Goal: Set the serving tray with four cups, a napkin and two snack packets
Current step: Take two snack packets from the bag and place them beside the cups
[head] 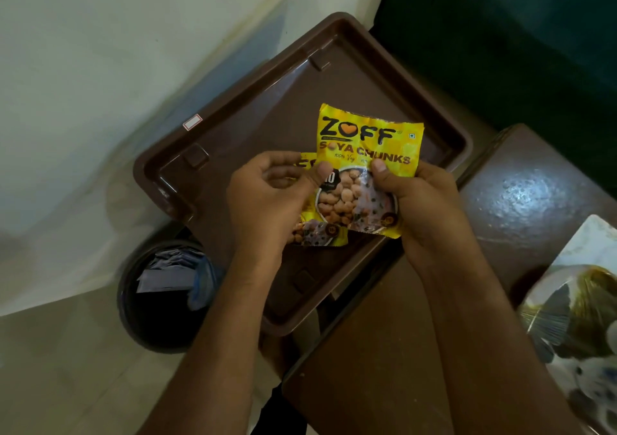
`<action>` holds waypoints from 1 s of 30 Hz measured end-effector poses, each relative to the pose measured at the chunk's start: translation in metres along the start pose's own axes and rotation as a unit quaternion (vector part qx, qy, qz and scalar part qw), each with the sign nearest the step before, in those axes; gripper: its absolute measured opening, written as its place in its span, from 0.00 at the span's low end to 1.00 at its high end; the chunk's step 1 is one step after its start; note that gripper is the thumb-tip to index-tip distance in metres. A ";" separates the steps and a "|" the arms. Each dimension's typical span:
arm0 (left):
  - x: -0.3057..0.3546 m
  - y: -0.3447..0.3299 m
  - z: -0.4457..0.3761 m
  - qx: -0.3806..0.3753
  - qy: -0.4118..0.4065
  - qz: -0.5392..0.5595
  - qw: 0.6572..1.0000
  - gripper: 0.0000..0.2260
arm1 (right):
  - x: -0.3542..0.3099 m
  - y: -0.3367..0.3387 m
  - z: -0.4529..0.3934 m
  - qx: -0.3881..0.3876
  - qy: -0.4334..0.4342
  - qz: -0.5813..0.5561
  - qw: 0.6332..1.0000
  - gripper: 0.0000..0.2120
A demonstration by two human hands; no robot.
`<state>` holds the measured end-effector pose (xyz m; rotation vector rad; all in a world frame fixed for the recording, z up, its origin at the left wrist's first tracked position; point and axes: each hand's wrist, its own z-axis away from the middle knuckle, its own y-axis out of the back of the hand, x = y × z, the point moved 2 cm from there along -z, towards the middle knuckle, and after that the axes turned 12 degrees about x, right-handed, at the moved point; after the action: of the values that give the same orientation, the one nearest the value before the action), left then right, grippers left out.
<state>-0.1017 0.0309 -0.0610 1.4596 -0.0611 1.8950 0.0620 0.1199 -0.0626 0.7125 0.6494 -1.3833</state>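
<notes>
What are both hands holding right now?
Left hand: closed on the partly hidden yellow foil snack packet.
Right hand: closed on the front yellow foil soya chunks packet.

The tray (260,107) is coloured plain dark brown. The front packet (367,154) is printed bright yellow with dark lettering and tan chunks; the second packet (317,234) is patterned alike.

Both forearms enter from 6 o'clock, bare, converging toward centre. Left hand (267,200): fingers curled, thumb pointing to 2 o'clock, pinching. Right hand (424,207): at 3 o'clock of the left, thumb up toward 11 o'clock, fingers wrapped behind, gripping.
</notes>
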 end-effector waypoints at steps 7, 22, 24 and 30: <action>-0.026 0.016 -0.010 0.041 0.045 -0.181 0.982 0.35 | -0.003 0.013 0.010 0.010 0.000 -0.006 1.000 0.06; -0.014 0.034 -0.018 0.002 0.119 0.020 0.993 0.19 | 0.019 0.028 0.030 -0.003 -0.005 -0.026 1.000 0.15; -0.007 0.042 -0.019 -0.008 0.099 0.040 0.994 0.16 | 0.021 0.028 0.031 -0.011 0.001 -0.037 0.999 0.15; 0.015 0.044 0.001 -0.071 0.083 0.087 0.990 0.04 | 0.021 0.050 0.041 0.003 0.020 -0.061 0.998 0.05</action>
<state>-0.1268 0.0057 -0.0309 1.2302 -0.2476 2.1010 0.1132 0.0777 -0.0491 0.7152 0.7302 -1.4857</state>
